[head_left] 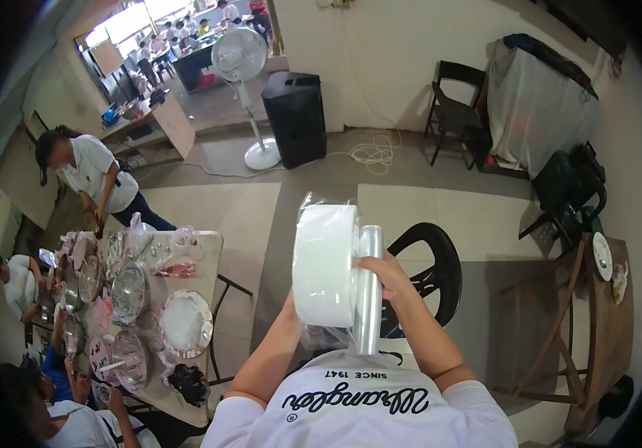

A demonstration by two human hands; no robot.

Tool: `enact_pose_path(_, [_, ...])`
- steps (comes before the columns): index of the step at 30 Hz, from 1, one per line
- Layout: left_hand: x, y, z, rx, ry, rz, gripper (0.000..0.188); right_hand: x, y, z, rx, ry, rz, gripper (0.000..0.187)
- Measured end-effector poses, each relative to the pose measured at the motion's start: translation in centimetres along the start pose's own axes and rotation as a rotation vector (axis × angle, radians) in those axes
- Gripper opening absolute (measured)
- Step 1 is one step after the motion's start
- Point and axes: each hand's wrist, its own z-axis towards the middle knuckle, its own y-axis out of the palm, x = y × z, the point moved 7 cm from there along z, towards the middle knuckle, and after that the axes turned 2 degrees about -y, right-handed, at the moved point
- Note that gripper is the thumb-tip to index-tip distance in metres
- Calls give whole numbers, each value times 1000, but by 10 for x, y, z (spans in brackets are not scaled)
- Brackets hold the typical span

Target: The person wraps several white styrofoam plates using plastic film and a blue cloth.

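I hold a thick white round disc-like stack (324,265), wrapped in clear plastic, upright in front of my chest. My left hand (289,308) is behind and under its lower left edge, mostly hidden by it. My right hand (382,270) grips the right side, fingers on a roll of clear film (369,291) that stands vertically against the stack. Loose clear wrap sticks up above the stack and bunches below it.
A table (212,246) at the left carries several metal bowls, plates and plastic bags, with other people around it. A black plastic chair (433,269) stands just beyond my hands. Farther off are a standing fan (242,67), a black speaker (295,116), a folding chair (455,104) and a wooden table (612,313).
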Motion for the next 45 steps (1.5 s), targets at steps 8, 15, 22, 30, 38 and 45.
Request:
enact_pose_path(8, [-39,-74,27,120,-53,51,61,27,-65,18,298,22,-222,51])
enact_pose_path(15, [-134,-156,16,186,-366,-190,110,142,-176,56,545,101,-571,64])
enact_pose_path(22, [-246,-323,35,474,-234,-396,81,252,-222,111,660,129,-792,61])
enact_pose_path(30, [-320,-408,36,713,-458,-338,65,296,-246,138,815,211,-1046,68])
enact_pose_path(38, [-260,-447,15,1115,-404,302,32,314,-241,141,933,263,-1104,66])
enact_pose_path(45, [-195,-259,103,226,368,1489,34,315,-239,141,934,305,-1066,67])
